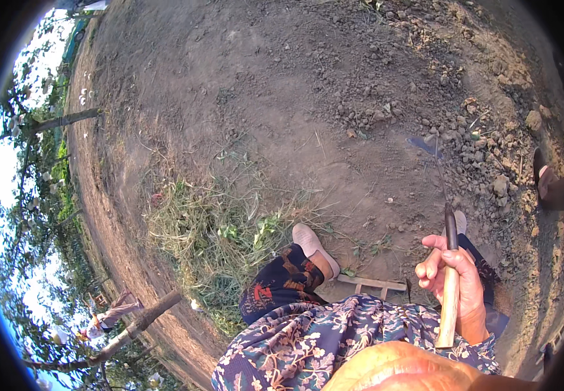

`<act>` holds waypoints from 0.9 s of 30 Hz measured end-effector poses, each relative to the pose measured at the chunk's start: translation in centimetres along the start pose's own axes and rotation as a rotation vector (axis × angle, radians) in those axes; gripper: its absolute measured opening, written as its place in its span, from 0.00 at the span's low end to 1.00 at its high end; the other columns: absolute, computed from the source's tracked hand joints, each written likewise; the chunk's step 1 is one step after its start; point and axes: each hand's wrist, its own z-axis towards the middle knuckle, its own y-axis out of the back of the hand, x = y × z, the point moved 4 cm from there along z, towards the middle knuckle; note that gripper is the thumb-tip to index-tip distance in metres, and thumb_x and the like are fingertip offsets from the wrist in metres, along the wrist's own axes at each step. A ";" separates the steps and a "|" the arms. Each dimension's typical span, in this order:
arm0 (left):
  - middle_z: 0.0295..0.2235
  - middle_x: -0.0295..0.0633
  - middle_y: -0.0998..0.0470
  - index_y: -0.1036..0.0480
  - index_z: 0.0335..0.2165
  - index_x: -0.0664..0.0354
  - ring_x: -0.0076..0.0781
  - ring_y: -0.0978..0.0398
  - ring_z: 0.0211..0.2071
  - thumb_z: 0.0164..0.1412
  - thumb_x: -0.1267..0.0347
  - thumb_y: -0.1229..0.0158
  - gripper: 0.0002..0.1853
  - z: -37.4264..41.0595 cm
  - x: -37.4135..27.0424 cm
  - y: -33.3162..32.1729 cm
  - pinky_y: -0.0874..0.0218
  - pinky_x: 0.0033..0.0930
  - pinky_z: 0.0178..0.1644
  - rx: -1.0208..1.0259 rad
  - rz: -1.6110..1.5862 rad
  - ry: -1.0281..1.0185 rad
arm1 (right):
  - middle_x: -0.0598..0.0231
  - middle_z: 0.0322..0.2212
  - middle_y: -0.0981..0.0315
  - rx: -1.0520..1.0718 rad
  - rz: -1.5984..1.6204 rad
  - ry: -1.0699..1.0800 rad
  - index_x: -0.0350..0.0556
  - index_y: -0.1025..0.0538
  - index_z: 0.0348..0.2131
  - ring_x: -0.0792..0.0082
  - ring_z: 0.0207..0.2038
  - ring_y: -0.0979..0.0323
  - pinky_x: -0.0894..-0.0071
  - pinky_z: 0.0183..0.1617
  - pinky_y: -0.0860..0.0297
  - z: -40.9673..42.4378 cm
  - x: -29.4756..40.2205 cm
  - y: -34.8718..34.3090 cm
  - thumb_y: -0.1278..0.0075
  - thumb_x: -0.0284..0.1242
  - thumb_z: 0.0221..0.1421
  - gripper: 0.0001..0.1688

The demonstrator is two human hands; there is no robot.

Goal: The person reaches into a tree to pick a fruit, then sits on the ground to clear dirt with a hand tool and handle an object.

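Note:
My right hand (453, 278) grips a hand hoe by its pale wooden handle (449, 308), held in front of my right leg. The handle runs into a dark socket (451, 227), then a thin metal neck. At its far end a flat, bluish blade (424, 146) shows over the bare soil (272, 117); whether it touches the ground, I cannot tell. My left hand is out of view. A heap of pulled grass and weeds (213, 234) lies beside my left shoe (313, 247). Part of a low wooden stool (372, 282) shows between my legs.
Broken clods (477, 151) cover the ground on the right. Another person's trouser leg (563, 190) and foot stand at the right edge. To the left are orchard trees with a leaning trunk (138, 325) and another person (108, 317) farther off.

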 end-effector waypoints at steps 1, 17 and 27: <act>0.28 0.55 0.25 0.26 0.33 0.63 0.48 0.25 0.32 0.42 0.67 0.44 0.15 -0.2 -0.4 0.8 0.36 0.46 0.36 0.013 -0.002 0.006 | 0.58 0.19 0.30 -0.045 -0.022 0.012 0.33 0.37 0.46 0.58 0.31 0.31 0.67 0.31 0.32 0.5 0.7 0.2 0.56 0.31 0.52 0.24; 0.28 0.57 0.25 0.29 0.34 0.62 0.55 0.27 0.33 0.38 0.69 0.41 0.18 -9.6 -6.6 22.3 0.36 0.49 0.36 -0.534 -0.170 0.049 | 0.60 0.24 0.32 0.135 -0.019 -0.054 0.48 0.39 0.49 0.78 0.15 0.40 0.83 0.15 0.44 3.1 3.3 -4.1 0.53 0.25 0.52 0.24; 0.29 0.30 0.27 0.28 0.39 0.62 0.17 0.32 0.32 0.52 0.68 0.40 0.15 -34.7 -6.8 39.6 0.40 0.23 0.39 -1.237 -0.937 -0.051 | 0.65 0.30 0.28 -0.094 -0.533 0.219 0.50 0.35 0.49 0.77 0.28 0.31 0.79 0.28 0.32 -3.4 7.2 -21.3 0.51 0.24 0.50 0.24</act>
